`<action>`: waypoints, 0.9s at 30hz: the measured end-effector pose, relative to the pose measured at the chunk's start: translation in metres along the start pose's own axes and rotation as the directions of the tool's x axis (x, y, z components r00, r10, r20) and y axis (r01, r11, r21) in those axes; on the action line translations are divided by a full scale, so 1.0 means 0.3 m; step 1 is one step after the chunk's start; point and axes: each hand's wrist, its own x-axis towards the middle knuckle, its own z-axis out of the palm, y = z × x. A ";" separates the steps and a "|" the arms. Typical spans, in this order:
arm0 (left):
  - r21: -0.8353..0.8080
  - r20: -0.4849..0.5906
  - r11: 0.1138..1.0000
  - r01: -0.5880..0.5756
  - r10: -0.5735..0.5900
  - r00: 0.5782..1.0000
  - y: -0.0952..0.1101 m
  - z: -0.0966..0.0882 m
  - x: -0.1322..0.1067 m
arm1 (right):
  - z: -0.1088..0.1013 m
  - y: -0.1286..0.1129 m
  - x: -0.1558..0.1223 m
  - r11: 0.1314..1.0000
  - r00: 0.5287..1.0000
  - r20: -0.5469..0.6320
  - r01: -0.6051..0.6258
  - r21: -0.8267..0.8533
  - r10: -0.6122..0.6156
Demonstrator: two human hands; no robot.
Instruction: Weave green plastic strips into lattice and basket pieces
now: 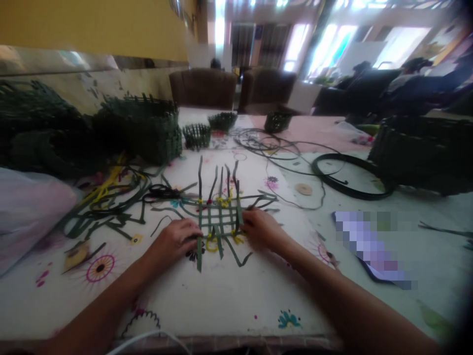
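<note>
A flat lattice of dark green strips (219, 213), tied with yellow bits at some crossings, lies on the flowered white tablecloth (221, 301). My left hand (176, 238) rests knuckles up at the lattice's left edge, fingers curled onto the strips. My right hand (260, 226) presses on its right edge, fingers bent over the strip ends. Loose strip ends stick out toward the far side and toward me.
Black scissors (162, 192) and a tangle of green and yellow strips (107, 197) lie left. Woven green baskets (148, 128) stand behind, small ones (196, 135) further back. A black coil (347, 175), wires, another basket (424, 153) and a pixelated object (373, 246) lie right. People sit far right.
</note>
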 end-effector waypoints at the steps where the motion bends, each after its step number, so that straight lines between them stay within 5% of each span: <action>1: -0.029 -0.002 0.999 0.022 -0.022 1.000 0.004 0.001 0.005 | 0.000 0.001 -0.001 1.000 1.000 -0.002 0.000 0.003 0.000; 5: -0.090 0.024 0.972 0.216 -0.215 0.976 0.043 -0.002 0.035 | 0.001 -0.001 -0.005 0.999 1.000 -0.006 0.004 0.032 -0.004; 12: -0.143 0.095 0.850 0.508 -0.499 0.862 0.055 -0.007 0.081 | -0.003 0.001 -0.006 0.999 1.000 -0.007 0.006 0.053 -0.006; 17: -0.113 0.035 0.923 0.367 -0.365 0.930 0.040 -0.013 0.058 | -0.042 0.027 -0.041 0.994 0.996 -0.010 0.092 0.056 -0.091; 21: 0.122 -0.069 0.976 0.179 -0.171 0.983 -0.013 -0.033 0.014 | -0.082 -0.001 -0.088 0.993 0.998 0.006 0.060 -0.107 -0.060; 24: 0.351 -0.222 0.918 0.183 -0.108 0.969 -0.054 -0.065 -0.029 | -0.089 -0.041 -0.113 0.981 0.999 0.045 -0.007 -0.195 0.016; 27: 0.465 -0.417 0.828 0.313 -0.107 0.903 -0.036 -0.088 -0.094 | -0.077 -0.078 -0.128 0.972 0.996 0.070 -0.034 -0.234 0.052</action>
